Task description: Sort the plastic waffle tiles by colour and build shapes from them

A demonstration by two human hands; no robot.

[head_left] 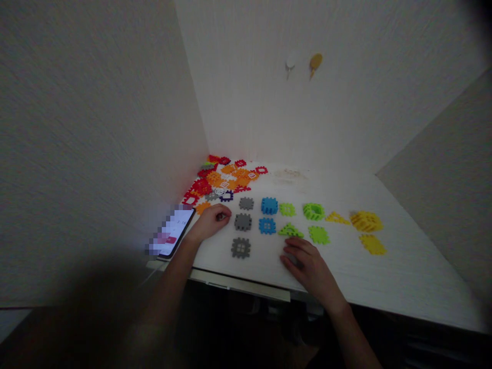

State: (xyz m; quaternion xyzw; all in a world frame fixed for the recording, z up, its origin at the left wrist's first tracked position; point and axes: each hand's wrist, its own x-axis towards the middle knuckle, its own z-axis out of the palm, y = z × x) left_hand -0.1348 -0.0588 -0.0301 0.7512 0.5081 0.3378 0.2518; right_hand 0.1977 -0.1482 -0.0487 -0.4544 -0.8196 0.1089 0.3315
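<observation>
The left hand (212,220) lies near the worktop's left edge, fingers curled in; whether it holds anything I cannot tell. Just beside it, a column of grey interlocking tiles (243,222) runs toward the front edge. The right hand (305,261), thumb and fingers loosely parted, is at the near side of the green triangular tile (291,230), contact unclear. Red and orange tiles (232,176) crowd the far left corner.

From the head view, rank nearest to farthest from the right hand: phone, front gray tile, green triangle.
1. Green triangle, just beyond the right hand.
2. Front gray tile, to its left.
3. Phone, farthest to the left.
</observation>
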